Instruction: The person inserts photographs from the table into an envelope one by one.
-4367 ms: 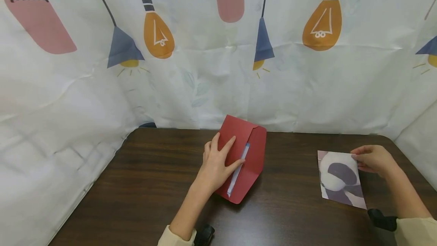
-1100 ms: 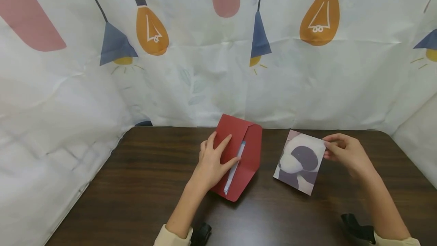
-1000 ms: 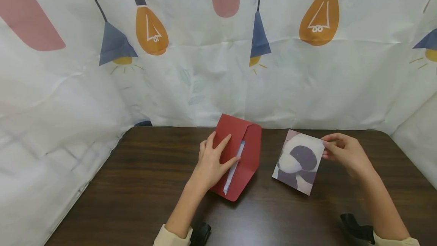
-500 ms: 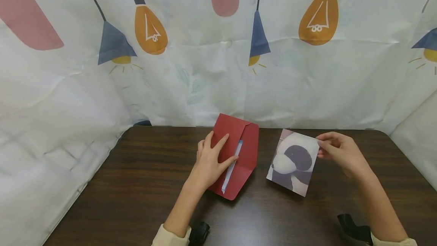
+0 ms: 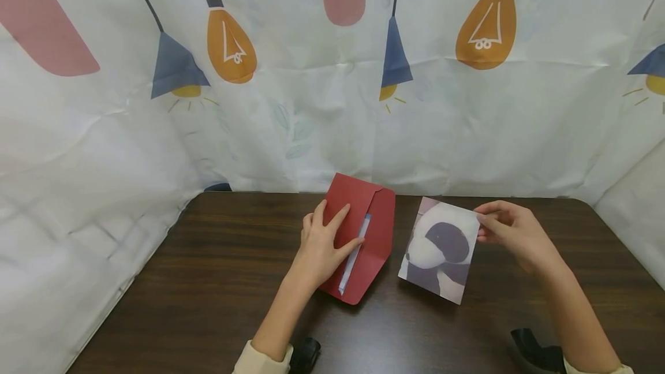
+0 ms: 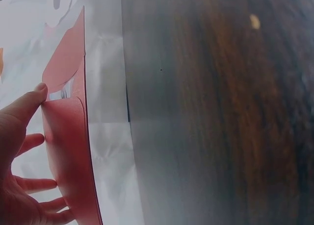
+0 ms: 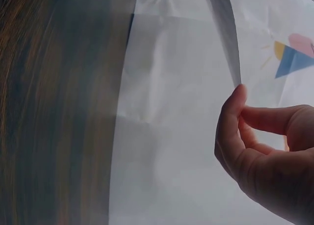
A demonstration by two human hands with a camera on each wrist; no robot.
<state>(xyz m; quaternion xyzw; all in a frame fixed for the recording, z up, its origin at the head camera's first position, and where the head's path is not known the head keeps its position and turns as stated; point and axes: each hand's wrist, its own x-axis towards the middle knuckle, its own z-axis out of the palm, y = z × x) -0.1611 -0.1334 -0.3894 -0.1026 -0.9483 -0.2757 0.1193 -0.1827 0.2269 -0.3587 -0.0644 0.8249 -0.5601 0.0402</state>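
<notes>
A red envelope (image 5: 376, 253) lies at an angle near the table's back edge, its pointed flap turned to the right. Inside its opening shows a strip of pale blue-white paper (image 5: 354, 258). My left hand (image 5: 319, 247) rests on the envelope with fingers spread, the thumb by the opening; the left wrist view shows the fingertips against the red paper (image 6: 71, 146). To the right, my right hand (image 5: 511, 232) pinches the upper right corner of a photo card (image 5: 441, 253) with a white and dark grey plush-like picture. In the right wrist view the card (image 7: 228, 34) appears nearly edge-on.
The dark wood-grain table (image 5: 218, 281) stretches around both hands. Behind it hangs a white sheet (image 5: 322, 131) printed with lamps and bulbs. Black wrist devices (image 5: 305, 355) sit at both cuffs.
My right hand has carried the photo card leftward from the table's right side, closer to the envelope, and the card has turned a little. My left hand stays on the envelope.
</notes>
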